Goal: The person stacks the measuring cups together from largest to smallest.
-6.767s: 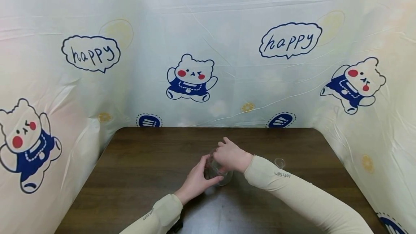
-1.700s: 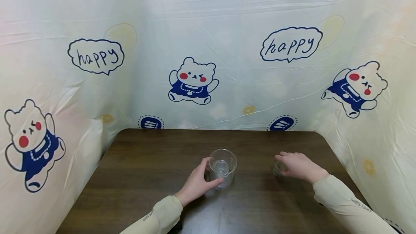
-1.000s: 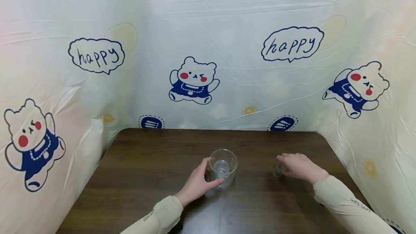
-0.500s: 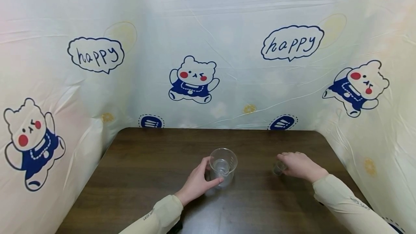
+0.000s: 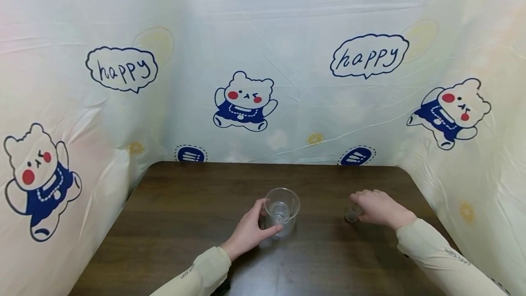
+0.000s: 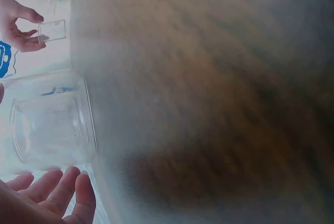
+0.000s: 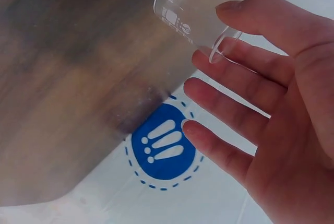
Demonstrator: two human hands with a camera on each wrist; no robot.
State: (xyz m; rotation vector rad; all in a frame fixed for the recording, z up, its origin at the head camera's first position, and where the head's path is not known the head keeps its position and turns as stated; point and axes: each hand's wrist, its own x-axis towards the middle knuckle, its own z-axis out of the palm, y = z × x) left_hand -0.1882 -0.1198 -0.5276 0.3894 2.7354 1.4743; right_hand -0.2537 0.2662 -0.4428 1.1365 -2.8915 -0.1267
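A large clear beaker [image 5: 292,198] stands near the middle of the table with a smaller clear beaker [image 5: 280,210] nested inside it. My left hand [image 5: 249,232] grips the large beaker's side, thumb in front and fingers curving round the far side; in the left wrist view its fingers [image 6: 68,182] lie along the glass. To the right, my right hand [image 5: 378,209] pinches a tiny beaker [image 5: 350,216] by its rim, between thumb and fingers. White print shows on that tiny beaker [image 7: 180,18] in the right wrist view. Its base is at or just above the table; I cannot tell which.
The dark wooden table [image 5: 185,204] has rounded far corners. A pale curtain [image 5: 304,49] printed with bears and "happy" bubbles encloses its back and sides. A small dark object [image 5: 223,287] lies by the left sleeve at the near edge.
Since the oldest frame, my right hand has left the large beaker's mouth, moved right and taken hold of the tiny beaker. Over the last second hardly anything moves; the left hand stays put.
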